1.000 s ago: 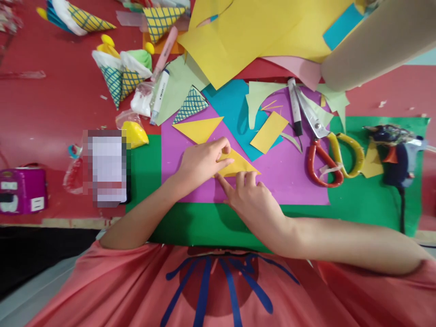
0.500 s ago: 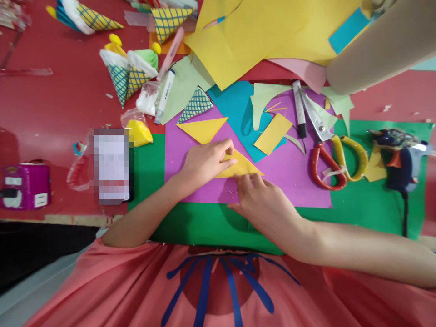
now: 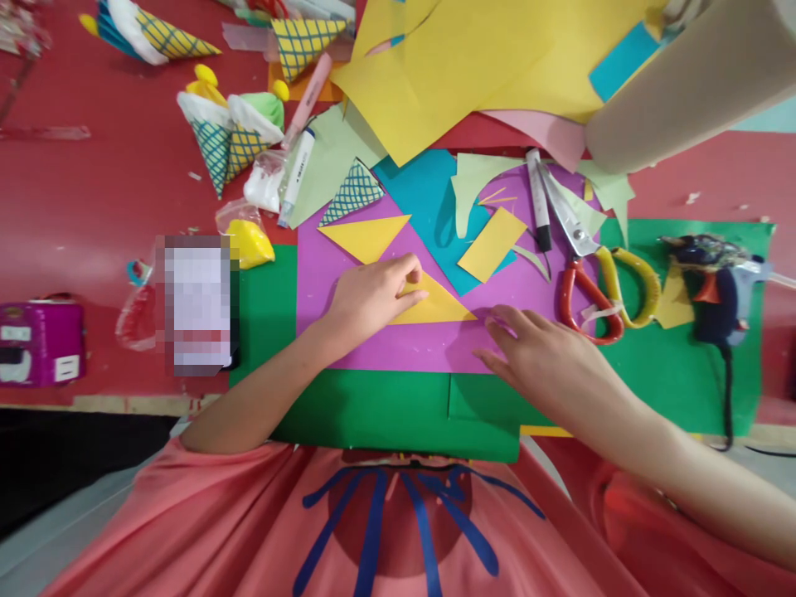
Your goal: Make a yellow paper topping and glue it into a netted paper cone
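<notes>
My left hand (image 3: 373,300) rests on a yellow paper triangle (image 3: 441,305), pressing it against the purple paper (image 3: 385,352). Its fingers are curled and the thumb lies along the triangle; part of the paper is hidden beneath. My right hand (image 3: 541,352) hovers just right of the triangle's pointed corner, empty, with fingers apart. A second yellow triangle (image 3: 366,235) lies above my left hand. Near it is a white paper piece with a blue-green lattice (image 3: 353,194). A yellow rectangle (image 3: 492,245) lies partly on blue paper (image 3: 423,191).
Scissors (image 3: 580,236) with red and yellow handles and a black-tipped marker (image 3: 538,203) lie at right. A glue gun (image 3: 715,307) is farther right. Paper cones (image 3: 211,149), yellow clay (image 3: 252,243) and a blurred phone (image 3: 199,303) are at left. A thick beige cylinder (image 3: 684,99) stands top right.
My right hand has moved right, off the triangle's lower edge, and its fingers have spread. My left hand stays on the triangle. The view has shifted slightly.
</notes>
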`<state>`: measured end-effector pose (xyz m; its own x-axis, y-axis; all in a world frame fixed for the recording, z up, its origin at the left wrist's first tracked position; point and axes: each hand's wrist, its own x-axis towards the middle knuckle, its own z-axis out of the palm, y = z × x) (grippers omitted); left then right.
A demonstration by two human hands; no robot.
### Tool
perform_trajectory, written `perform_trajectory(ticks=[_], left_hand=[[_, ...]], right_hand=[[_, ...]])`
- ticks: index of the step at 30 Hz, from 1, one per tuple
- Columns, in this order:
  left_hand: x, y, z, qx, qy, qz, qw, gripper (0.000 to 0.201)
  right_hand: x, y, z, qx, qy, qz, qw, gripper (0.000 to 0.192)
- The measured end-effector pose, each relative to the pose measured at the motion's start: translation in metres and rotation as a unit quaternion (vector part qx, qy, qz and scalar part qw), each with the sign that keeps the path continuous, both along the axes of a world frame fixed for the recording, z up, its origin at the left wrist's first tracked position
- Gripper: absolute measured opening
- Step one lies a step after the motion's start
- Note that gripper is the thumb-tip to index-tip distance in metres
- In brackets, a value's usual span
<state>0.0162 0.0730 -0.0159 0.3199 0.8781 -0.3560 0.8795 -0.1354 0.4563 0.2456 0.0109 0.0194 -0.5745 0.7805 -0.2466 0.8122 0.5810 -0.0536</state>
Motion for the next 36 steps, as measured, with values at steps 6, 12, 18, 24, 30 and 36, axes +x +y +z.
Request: perform_trajectory(ticks=[6,12,18,24,30,36], left_hand=[[-0.008,-0.006,-0.014,0.076,-0.038,-0.032,0.996,0.012],[-0.009,-0.008,-0.021,0.105,-0.095,-0.104,0.984,0.009],[-0.012,-0.01,-0.016,0.116,-0.198,-0.125,0.965,0.009],[-0.018,-0.014,-0.008,0.168,-0.336,0.1,0.921,0.012],[-0.015,-0.013,-0.01,-0.075,-0.471,0.151,0.866,0.051],[-0.004,-0.01,-0.013,-0.155,-0.445,0.203,0.858,0.051]], right_hand=[[-0.01,0.01,-0.012,-0.016,0.062,-0.089,0.994,0.034],[-0.04,0.013,-0.015,-0.071,0.025,-0.138,0.988,0.023],[-0.034,0.017,-0.022,-0.168,0.171,-0.188,0.952,0.01],[-0.011,0.024,-0.031,-0.263,0.546,-0.28,0.744,0.014],[-0.017,0.026,-0.031,-0.229,0.653,-0.278,0.666,0.02],[-0.041,0.036,-0.041,-0.184,0.555,-0.258,0.769,0.031]])
